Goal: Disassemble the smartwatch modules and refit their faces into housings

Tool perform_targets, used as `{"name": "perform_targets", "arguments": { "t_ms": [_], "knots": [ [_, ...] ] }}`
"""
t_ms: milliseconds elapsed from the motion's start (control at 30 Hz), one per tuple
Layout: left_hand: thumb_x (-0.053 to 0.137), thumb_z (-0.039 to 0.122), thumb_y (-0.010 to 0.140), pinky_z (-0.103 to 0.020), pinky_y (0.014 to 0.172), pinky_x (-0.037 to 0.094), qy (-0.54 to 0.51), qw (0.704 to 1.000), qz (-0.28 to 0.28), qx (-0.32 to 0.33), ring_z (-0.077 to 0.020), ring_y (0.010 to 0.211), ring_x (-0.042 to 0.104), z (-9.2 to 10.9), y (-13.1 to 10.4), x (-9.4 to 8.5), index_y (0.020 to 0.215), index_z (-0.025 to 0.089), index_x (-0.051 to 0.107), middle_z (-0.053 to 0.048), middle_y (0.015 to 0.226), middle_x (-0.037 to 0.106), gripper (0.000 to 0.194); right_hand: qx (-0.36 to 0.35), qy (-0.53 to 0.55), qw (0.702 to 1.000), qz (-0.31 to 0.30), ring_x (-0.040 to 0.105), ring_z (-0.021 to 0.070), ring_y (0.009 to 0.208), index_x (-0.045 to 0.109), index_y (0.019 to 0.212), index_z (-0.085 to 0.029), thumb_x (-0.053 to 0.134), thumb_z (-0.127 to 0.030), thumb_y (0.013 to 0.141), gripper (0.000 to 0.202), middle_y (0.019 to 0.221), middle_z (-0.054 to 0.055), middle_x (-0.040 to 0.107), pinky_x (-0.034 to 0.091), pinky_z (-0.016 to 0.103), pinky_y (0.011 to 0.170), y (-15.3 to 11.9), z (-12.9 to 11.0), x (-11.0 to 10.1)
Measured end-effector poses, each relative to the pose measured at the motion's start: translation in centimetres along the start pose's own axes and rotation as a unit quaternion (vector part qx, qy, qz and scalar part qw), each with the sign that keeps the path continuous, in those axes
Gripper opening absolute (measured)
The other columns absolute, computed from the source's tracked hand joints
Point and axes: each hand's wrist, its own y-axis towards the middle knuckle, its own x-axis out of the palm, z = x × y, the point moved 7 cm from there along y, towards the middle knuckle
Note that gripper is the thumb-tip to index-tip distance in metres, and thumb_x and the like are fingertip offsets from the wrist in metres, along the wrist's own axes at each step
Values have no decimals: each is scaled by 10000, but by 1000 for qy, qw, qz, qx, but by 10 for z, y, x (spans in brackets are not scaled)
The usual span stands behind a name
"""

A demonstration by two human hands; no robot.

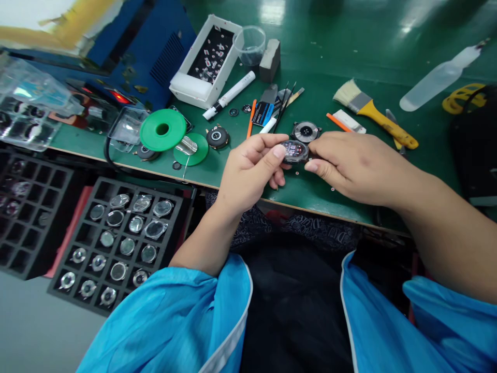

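Note:
A round smartwatch [295, 151] with a lit screen is held just above the front edge of the green bench. My left hand [254, 168] pinches its left side, thumb on the face edge. Closed at the watch's right side is my right hand [349, 163], its thumb and forefinger at the rim. Just behind the held watch lies another watch body [306, 132], its round back facing up. A further dark watch part [218, 137] rests left of my left hand, near a green spool [163, 129].
A white box [182, 88] of small parts, a marker [230, 96], a grey block [269, 61] and a clear cup [249, 45] stand behind. To the right lie a brush [375, 114] and a squeeze bottle [440, 80]. Foam trays [86, 234] with watches sit lower left.

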Motion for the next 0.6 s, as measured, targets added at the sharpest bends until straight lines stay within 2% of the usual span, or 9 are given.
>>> {"name": "perform_targets", "arguments": {
  "t_ms": [200, 333, 600],
  "knots": [
    [1049, 670, 945, -256, 523, 600, 22, 999, -31, 22, -129, 633, 762, 0, 1, 1, 1357, 232, 804, -53, 1067, 895, 649, -3, -15, 1000, 4, 620, 263, 848, 633, 988, -239, 415, -598, 1280, 511, 920, 94, 704, 408, 395, 776, -1, 2, 0],
    [1005, 678, 988, -250, 548, 623, 45, 998, -35, 20, -130, 667, 769, 1, -1, 2, 1383, 225, 795, -59, 1072, 891, 637, -5, -18, 1000, 6, 631, 268, 866, 645, 995, -235, 392, -610, 1285, 538, 913, 96, 701, 412, 398, 792, -2, 2, 0],
    [1003, 624, 1007, -279, 581, 638, 36, 998, -39, 31, -145, 705, 790, 2, 0, 5, 1411, 234, 780, -62, 1129, 890, 604, -2, -16, 1000, 6, 670, 292, 882, 639, 1013, -235, 467, -581, 1251, 454, 979, 123, 756, 415, 412, 768, -2, 3, -1]
  ]
}}
